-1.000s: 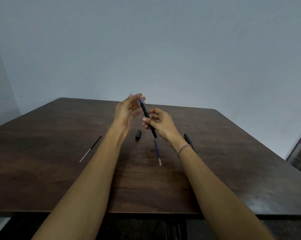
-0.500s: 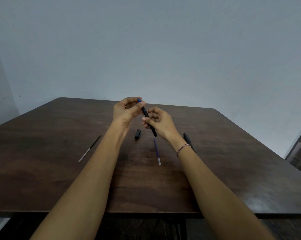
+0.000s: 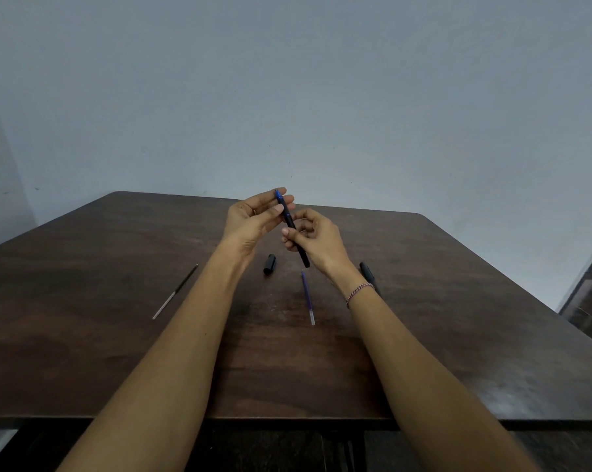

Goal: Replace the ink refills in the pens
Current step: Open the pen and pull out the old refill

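The pen (image 3: 293,229) is held in the air above the middle of the worktop (image 3: 458,301), between the two hands. It is a slim black barrel with a blue end, and its long axis runs on a slant: the blue end points up and away toward the left hand, the black end points down and toward the person, stopping just above the wood. The right hand (image 3: 316,241) has it around the lower half, thumb and forefinger pinching the barrel with the other fingers curled loosely behind. The left hand (image 3: 253,218) is at the upper end, its fingertips (image 3: 278,208) lightly closed on the blue section; whether they are gripping it firmly or only touching is hard to tell from this angle. The coming move, probably twisting or pulling the blue end along that slanted axis, falls to the left hand, which is the nearer one to that end, while the right steadies the body.

Directly below the pen's lower end lies a blue refill (image 3: 307,298) on the worktop, lengthways toward the person. Just left of it is a short black cap (image 3: 269,264). A second black pen (image 3: 368,272) lies beside the right wrist, partly hidden by it. Well apart to the left lies a thin dark refill (image 3: 175,291).

No brand, label or writing can be read on any piece.
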`<state>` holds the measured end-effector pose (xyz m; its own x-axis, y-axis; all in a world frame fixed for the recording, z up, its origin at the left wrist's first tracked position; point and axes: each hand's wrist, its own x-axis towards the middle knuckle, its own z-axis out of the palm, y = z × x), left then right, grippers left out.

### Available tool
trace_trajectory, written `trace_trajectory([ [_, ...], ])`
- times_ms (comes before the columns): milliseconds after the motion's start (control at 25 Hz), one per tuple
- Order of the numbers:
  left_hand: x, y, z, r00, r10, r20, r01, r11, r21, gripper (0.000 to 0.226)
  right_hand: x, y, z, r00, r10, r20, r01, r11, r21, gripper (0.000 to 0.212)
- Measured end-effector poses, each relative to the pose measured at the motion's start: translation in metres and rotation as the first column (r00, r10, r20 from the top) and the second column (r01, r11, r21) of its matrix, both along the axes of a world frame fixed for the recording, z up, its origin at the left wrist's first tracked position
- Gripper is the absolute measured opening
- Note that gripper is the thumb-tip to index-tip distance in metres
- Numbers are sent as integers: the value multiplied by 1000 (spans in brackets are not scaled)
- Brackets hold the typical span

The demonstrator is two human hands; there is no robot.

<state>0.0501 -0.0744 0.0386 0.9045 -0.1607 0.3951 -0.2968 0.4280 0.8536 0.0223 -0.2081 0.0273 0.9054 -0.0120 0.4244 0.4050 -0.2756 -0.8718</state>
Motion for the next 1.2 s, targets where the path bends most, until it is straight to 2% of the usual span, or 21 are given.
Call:
trace_trajectory([
  [160,-1,1,1,989,145,-15,-146,989,-18,21,0,0,1,999,-19,30,21,998,-53,30],
  [360,-1,-6,1,960,279,-15,-279,960,-10,20,0,4,1,999,-35,38,39,993,-116,37],
  [480,0,-5,1,975,221,-33,-222,975,-18,7,0,3,1,998,-59,34,62,994,-90,37],
  [640,2,-3,1,996,85,-6,-85,996,41,28,1,1,2,996,-88,23,89,995,-50,36],
  [760,-1,-3,0,990,130,48,-131,991,39,25,1,2,2,996,-82,24,83,995,-57,35],
  [920,1,-1,1,975,220,3,-220,975,-26,18,1,5,1,997,-66,28,68,995,-79,34],
  [1200,4,-5,-1,994,79,-81,-77,997,31,20,-2,4,2,996,-87,22,89,994,-69,37],
])
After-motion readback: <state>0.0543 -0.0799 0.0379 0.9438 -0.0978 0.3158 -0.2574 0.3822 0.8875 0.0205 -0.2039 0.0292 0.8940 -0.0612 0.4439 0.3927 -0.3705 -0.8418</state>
